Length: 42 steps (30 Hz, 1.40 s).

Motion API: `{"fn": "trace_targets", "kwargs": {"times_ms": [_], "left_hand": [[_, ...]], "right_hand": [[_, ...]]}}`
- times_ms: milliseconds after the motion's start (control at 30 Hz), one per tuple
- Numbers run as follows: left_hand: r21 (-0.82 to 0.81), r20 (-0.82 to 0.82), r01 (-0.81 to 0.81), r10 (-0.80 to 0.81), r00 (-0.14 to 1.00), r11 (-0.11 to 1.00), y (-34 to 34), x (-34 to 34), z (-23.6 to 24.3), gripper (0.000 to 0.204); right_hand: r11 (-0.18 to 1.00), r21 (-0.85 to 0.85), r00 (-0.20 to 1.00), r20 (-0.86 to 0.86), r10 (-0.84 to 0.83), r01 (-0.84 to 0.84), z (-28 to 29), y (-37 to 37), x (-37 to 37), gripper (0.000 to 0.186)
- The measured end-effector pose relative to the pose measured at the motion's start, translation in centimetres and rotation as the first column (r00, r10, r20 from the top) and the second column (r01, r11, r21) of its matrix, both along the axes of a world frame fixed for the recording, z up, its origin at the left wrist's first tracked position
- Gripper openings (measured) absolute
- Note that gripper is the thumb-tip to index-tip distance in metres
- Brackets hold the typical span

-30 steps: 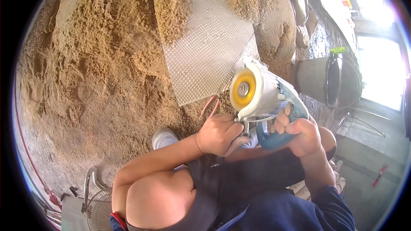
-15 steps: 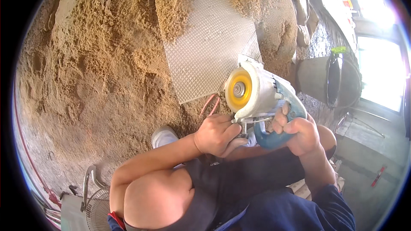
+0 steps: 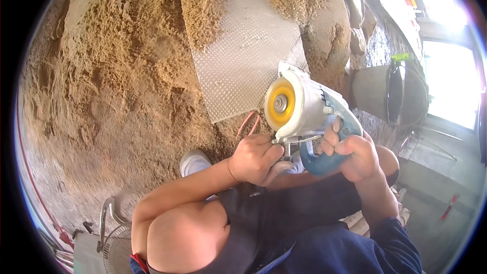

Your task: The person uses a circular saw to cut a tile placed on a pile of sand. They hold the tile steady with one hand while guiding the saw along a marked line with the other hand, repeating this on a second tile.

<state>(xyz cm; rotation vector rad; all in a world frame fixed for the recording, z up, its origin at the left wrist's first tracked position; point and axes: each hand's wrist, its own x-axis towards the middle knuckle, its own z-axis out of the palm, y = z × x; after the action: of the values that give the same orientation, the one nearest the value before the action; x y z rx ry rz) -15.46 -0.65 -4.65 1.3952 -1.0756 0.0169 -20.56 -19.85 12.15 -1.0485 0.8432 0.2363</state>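
Note:
I hold a power cutter point(image 3: 309, 101) with a pale housing and a round yellow disc hub. My right hand point(image 3: 355, 155) is closed round its blue handle point(image 3: 324, 162). My left hand point(image 3: 256, 157) grips a small metal fitting point(image 3: 286, 149) at the cutter's lower left. The far end of the cutter overlaps a pale tile point(image 3: 238, 71) with a raised grid pattern, lying on sand; whether they touch I cannot tell. A pink looped cord point(image 3: 246, 124) lies just below the tile.
Heaped loose sand point(image 3: 116, 71) spreads across the left and top. A grey bucket point(image 3: 370, 96) lies on its side at the right, before a bright window point(image 3: 446, 81). A wire fan guard point(image 3: 116, 248) is at the lower left, near a red hose point(image 3: 38, 198).
The cutter has shifted a little left and toward the top of the view, with both hands moving along with it. My grip looks the same.

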Motion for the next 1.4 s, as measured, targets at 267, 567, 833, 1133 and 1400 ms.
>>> {"fn": "trace_targets", "kwargs": {"times_ms": [267, 567, 833, 1133, 1400], "left_hand": [[0.025, -0.032, 0.016, -0.016, 0.999, 1.0, -1.3, 0.1, -0.4, 0.027], [0.026, -0.024, -0.013, 0.013, 1.0, 1.0, -0.1, 0.6, 0.4, 0.027], [0.038, -0.071, -0.007, 0.009, 0.997, 0.999, -1.6, 0.5, -0.3, 0.025], [0.039, -0.048, -0.005, 0.007, 0.999, 0.999, -0.7, 1.2, 0.3, 0.021], [0.037, -0.073, -0.007, 0.009, 0.997, 0.999, -2.3, 1.4, -0.1, 0.022]], "right_hand": [[0.997, -0.039, 0.998, 0.003, -0.066, 0.066, -0.1, -0.8, -0.5, 0.036], [1.0, -0.009, 1.0, 0.022, -0.008, 0.008, -0.1, -0.2, 0.4, 0.035], [0.999, -0.016, 0.999, 0.04, -0.028, 0.029, -0.5, -1.4, -0.1, 0.034], [1.0, -0.005, 0.999, 0.049, -0.02, 0.021, -0.5, -1.1, 0.6, 0.034], [0.995, -0.009, 0.995, 0.027, -0.094, 0.095, -0.7, -2.0, 0.2, 0.036]]}}
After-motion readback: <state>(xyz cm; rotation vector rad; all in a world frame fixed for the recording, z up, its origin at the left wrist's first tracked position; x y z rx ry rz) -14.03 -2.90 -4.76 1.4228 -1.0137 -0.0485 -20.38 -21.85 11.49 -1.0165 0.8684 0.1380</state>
